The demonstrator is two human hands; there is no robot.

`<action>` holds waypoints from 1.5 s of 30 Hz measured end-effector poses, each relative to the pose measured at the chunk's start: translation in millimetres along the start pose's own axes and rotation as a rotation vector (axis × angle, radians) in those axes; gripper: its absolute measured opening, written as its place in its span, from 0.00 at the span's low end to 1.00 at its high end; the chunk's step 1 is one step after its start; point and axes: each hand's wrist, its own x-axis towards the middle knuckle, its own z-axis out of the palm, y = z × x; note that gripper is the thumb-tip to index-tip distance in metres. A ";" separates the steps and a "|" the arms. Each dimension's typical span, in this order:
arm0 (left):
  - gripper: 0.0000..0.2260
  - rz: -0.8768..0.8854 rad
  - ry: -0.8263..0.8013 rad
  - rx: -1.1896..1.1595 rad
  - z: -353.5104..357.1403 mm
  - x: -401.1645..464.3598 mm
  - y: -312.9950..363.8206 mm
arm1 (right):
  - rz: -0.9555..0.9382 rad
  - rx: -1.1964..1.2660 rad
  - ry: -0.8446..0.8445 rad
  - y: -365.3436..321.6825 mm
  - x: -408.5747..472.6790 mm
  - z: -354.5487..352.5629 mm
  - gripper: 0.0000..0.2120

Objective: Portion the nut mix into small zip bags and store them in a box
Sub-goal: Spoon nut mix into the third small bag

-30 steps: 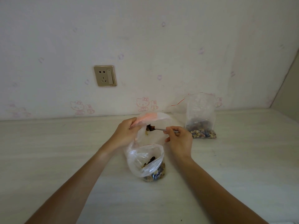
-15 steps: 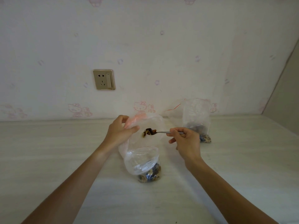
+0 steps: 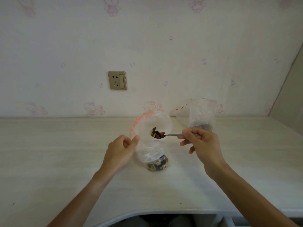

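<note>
At frame centre, the left hand (image 3: pixel 122 149) pinches the rim of a small zip bag (image 3: pixel 151 143) standing on the table (image 3: pixel 49 153), while the right hand (image 3: pixel 202 145) grips a spoon (image 3: pixel 170 134) heaped with nut mix (image 3: pixel 157 133) at its open mouth.

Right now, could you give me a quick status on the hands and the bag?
Left hand pinches zip bag rim open. Right hand holds loaded spoon at its mouth. Nothing blocking.

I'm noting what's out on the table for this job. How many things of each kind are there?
Zip bags: 2, the near bag and the far bag
Spoons: 1, the spoon, loaded with nut mix
Total: 3
</note>
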 end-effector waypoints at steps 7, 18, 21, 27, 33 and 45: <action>0.12 -0.019 -0.151 -0.129 0.3 -23.8 14.2 | -0.093 -0.179 -0.038 -0.4 -19.3 0.2 0.04; 0.10 0.086 -0.088 -0.197 -5.1 -37.3 30.0 | -1.138 -0.845 -0.266 -16.4 -43.3 -1.9 0.06; 0.11 0.075 -0.079 -0.164 -5.2 -34.6 22.0 | -1.141 -0.821 -0.236 -15.8 -40.3 -0.8 0.06; 0.15 0.049 -0.083 -0.125 -6.2 -26.4 7.3 | -0.391 -0.347 -0.045 -4.8 -20.2 5.0 0.03; 0.17 0.025 0.071 -0.067 -11.0 -0.2 -4.4 | 0.027 -0.008 0.045 7.7 14.2 6.1 0.06; 0.42 -0.005 -0.086 -0.158 15.7 89.5 32.2 | -0.301 -0.609 0.075 41.6 66.0 58.4 0.05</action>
